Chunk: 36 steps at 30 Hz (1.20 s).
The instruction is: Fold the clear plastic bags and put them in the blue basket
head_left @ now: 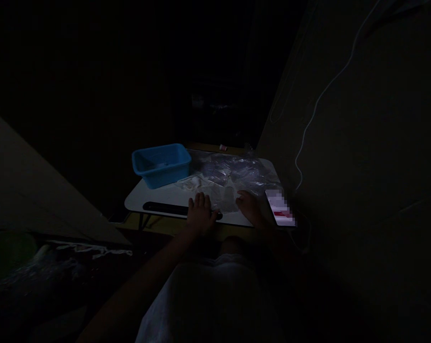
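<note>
My left hand (200, 213) lies palm down at the near edge of a small white table (158, 195), fingers stretched out. It rests over the right part of a long dark slot (165, 208) and on the near side of a clear plastic bag (222, 196). To the right, my right hand (249, 207) is curled at the bag's right side, thumb and fingers drawn together. Darkness hides whatever is between those fingertips. More crumpled clear plastic (233, 166) is spread across the back of the table.
A blue plastic basin (168, 174) stands at the table's back left. A lit phone (281, 209) lies at the right edge. Behind the plastic is a small white and red item (223, 147). A white cable (318, 95) hangs along the right wall (372, 143).
</note>
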Each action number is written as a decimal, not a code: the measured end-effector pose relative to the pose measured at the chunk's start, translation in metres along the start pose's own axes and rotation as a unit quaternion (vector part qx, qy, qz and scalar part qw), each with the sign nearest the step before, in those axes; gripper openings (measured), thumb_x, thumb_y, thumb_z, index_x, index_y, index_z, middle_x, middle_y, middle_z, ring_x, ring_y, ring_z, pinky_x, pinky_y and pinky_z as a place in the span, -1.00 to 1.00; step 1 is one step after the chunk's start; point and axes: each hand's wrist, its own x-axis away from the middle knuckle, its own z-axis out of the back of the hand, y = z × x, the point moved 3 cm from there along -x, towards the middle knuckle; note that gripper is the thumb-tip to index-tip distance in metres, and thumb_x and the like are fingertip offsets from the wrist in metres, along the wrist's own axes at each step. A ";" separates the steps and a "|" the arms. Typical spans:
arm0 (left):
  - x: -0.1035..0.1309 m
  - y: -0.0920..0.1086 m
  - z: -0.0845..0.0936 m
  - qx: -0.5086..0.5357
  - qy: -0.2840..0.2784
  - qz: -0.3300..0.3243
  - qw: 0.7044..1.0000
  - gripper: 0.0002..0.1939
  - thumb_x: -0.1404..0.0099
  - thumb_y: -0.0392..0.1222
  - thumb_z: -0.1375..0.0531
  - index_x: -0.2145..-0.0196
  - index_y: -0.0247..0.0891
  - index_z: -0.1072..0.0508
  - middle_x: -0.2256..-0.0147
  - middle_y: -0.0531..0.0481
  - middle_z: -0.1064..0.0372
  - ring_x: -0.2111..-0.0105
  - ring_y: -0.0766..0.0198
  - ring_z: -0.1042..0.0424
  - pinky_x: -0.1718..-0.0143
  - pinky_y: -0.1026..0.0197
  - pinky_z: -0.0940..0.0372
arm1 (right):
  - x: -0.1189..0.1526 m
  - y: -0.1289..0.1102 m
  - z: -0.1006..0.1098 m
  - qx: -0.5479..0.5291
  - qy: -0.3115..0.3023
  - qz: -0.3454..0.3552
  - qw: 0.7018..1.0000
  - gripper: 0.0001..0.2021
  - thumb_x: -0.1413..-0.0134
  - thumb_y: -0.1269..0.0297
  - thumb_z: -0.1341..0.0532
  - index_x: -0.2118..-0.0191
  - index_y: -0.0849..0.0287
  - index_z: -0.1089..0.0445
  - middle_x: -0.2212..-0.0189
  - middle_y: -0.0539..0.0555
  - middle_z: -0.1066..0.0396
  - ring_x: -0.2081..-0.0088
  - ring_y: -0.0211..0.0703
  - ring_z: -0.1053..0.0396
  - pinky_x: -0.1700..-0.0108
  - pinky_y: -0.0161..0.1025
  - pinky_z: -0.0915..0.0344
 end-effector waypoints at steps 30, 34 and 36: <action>0.004 0.001 -0.004 -0.016 0.019 0.003 1.000 -0.31 -0.24 0.13 0.20 -0.12 -0.50 -0.08 -0.13 -0.41 0.04 -0.14 -0.13 0.09 -0.07 -0.11 0.17 | 0.003 0.001 -0.032 0.324 -0.008 0.168 0.931 -0.42 -0.18 0.07 0.27 -0.13 0.41 -0.05 -0.14 0.31 0.01 -0.18 0.03 0.12 -0.13 0.17 0.30; 0.003 0.000 -0.005 -0.018 0.016 0.004 1.000 -0.32 -0.24 0.12 0.19 -0.11 -0.50 -0.09 -0.12 -0.41 0.03 -0.14 -0.13 0.09 -0.07 -0.12 0.15 | 0.003 -0.017 -0.036 0.310 -0.018 0.235 0.921 -0.45 -0.18 0.09 0.27 -0.14 0.35 -0.03 -0.17 0.24 0.04 -0.20 -0.05 0.16 -0.16 0.07 0.29; 0.003 0.000 -0.006 -0.021 0.017 0.005 1.000 -0.32 -0.24 0.12 0.19 -0.11 -0.50 -0.09 -0.12 -0.42 0.03 -0.14 -0.13 0.09 -0.06 -0.12 0.15 | 0.004 -0.021 -0.042 0.304 -0.047 0.269 0.913 -0.46 -0.18 0.09 0.26 -0.16 0.31 0.00 -0.18 0.19 0.07 -0.21 -0.09 0.18 -0.17 0.04 0.29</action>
